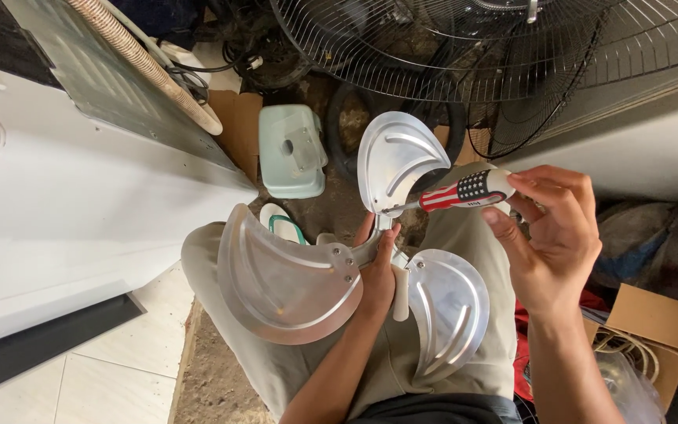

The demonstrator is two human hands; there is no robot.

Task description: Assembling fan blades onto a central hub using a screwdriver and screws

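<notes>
- I see a white cabinet [80,196] filling the left side, with a wicker-wrapped bar [147,67] lying across its grey top.
- Above my hands a black wire fan guard [464,47] spans the top of the view.
- On my lap sits the fan blade [292,283], a three-lobed metal piece; one lobe points left, one up toward the guard, one down and right over my thigh. Its hub is at the middle, between my knees.
- At lower right a cardboard box [653,322] stands open, holding a coil of pale cord and some clear plastic (I cannot tell what else is inside).
- A pale green tub [292,153] rests upside down on the dirt floor, just beyond my left knee.
- My right hand [551,235] is wrapped around the screwdriver's handle, fingers curled over its end.
- My left hand [378,271] is clamped on the blade's hub from below, thumb against the upper lobe's stem.
- A sandal [284,224] with a green strap lies by the tub.
- The screwdriver [453,192], red, white and dark striped, lies nearly level, long axis running right to left, tip touching the base of the upper lobe.
</notes>
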